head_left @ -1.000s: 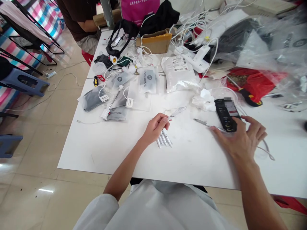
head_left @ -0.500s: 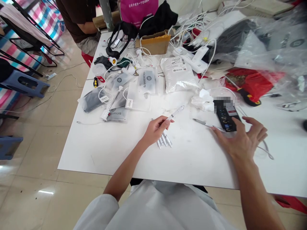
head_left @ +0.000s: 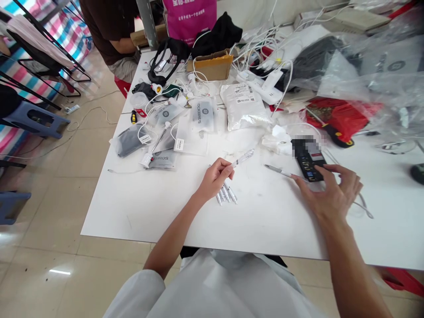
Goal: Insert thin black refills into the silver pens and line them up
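Note:
My left hand [head_left: 217,179] is closed around a pen in a clear plastic sleeve [head_left: 244,158], whose wrapped end points up and to the right. Below its fingers several similar sleeved pens [head_left: 227,193] lie side by side on the white table [head_left: 139,212]. My right hand [head_left: 331,192] has its fingers spread, with the index fingertip at the lower part of a black phone [head_left: 308,161] with a lit screen. Near the thumb lies a grey-and-white pen [head_left: 277,169], its lower end partly hidden by the hand; whether they touch I cannot tell.
Packaged dark pouches [head_left: 162,159], a white parcel [head_left: 245,108] and crumpled tissue [head_left: 277,140] lie beyond my hands. Farther back are a cardboard box [head_left: 212,66], a power strip [head_left: 265,88] and tangled cables. A screwdriver [head_left: 338,134] rests on red plastic. Another person [head_left: 112,39] sits at the far left.
The view has shifted slightly. My left hand keeps its pen, and my right hand stays by the phone with its fingers a little lower over the phone's edge.

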A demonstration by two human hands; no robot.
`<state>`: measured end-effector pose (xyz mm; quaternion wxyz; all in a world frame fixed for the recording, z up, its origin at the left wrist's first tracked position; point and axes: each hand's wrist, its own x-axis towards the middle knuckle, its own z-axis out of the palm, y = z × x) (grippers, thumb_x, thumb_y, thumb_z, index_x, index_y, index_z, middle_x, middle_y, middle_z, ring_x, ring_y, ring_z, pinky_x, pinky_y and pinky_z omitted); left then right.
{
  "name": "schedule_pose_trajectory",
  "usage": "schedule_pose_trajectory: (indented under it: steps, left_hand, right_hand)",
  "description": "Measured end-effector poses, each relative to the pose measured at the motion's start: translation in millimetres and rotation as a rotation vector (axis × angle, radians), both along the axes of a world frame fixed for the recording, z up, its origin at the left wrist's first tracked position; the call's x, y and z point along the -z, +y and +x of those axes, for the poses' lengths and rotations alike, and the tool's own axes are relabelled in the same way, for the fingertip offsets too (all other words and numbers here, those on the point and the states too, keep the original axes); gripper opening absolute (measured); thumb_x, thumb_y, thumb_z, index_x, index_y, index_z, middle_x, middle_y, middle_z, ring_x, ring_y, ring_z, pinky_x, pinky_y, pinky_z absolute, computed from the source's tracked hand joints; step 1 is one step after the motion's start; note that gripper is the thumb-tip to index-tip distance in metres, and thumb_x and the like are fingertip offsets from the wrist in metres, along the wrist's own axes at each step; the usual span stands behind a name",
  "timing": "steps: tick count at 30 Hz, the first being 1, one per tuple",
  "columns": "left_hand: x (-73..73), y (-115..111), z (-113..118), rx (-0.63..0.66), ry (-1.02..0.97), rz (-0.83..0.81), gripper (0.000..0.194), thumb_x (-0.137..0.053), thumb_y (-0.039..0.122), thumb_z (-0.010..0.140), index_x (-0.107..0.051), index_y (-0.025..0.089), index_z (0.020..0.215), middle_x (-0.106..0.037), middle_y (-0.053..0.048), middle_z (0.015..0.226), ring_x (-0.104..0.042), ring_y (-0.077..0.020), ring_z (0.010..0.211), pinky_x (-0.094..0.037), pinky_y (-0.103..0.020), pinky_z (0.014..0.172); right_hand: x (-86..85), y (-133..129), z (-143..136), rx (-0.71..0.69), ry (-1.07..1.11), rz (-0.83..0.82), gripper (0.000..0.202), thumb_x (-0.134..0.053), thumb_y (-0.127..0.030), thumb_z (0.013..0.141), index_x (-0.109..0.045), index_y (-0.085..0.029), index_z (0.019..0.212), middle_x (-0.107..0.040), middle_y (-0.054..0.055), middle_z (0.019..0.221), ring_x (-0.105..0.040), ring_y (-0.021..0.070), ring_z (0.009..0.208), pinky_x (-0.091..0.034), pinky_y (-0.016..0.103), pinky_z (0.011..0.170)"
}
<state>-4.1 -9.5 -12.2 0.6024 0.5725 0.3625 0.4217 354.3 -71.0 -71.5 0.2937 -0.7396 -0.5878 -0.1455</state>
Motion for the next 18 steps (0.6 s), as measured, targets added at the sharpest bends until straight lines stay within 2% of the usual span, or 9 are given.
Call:
schedule_pose_trajectory:
  steps: [6,9,13,18]
  left_hand:
    - [-3.6,0.6,-2.0,0.02,0.125,0.072,0.044,-0.054,0.06,0.107,-0.066,0.02,0.096,-0.065,-0.003,0.087,-0.054,-0.0139,0.072,-0.046,-0.029,0.069]
    - [-3.3,1.8,-2.7,0.02,0.162,0.098,0.041,-0.057,0.057,0.107,-0.069,0.019,0.098,-0.064,-0.002,0.086,-0.05,-0.0125,0.071,-0.042,-0.028,0.068]
    - [-2.2,2.1,-1.1,0.014,0.179,0.111,0.036,-0.071,0.055,0.099,-0.072,0.019,0.1,-0.064,-0.001,0.086,-0.05,-0.0126,0.073,-0.04,-0.027,0.069]
    - [-3.1,-0.2,1.6,0.03,0.109,0.145,0.044,-0.056,0.055,0.108,-0.069,0.018,0.088,-0.064,-0.005,0.09,-0.066,-0.0178,0.09,-0.045,-0.028,0.077]
  right_hand:
    - [-12.3,0.2,-28.7,-0.162,0.031,-0.031,0.052,-0.071,-0.063,0.093,-0.067,-0.021,0.123,-0.067,0.018,0.128,-0.062,0.0338,0.123,-0.043,0.048,0.108]
    - [-13.9,-2.2,-31.5,-0.157,-0.002,-0.029,0.047,-0.071,-0.059,0.094,-0.068,-0.021,0.123,-0.068,0.017,0.131,-0.063,0.0338,0.123,-0.044,0.048,0.107]
    - [-10.3,-10.2,-15.5,-0.02,-0.043,0.007,0.059,-0.07,-0.071,0.091,-0.072,-0.021,0.122,-0.068,0.017,0.135,-0.062,0.0377,0.126,-0.044,0.053,0.105]
    - [-3.3,-19.7,1.7,0.119,0.018,-0.035,0.095,-0.056,-0.098,0.078,-0.071,-0.02,0.131,-0.058,0.021,0.151,-0.047,0.0452,0.14,-0.036,0.062,0.111]
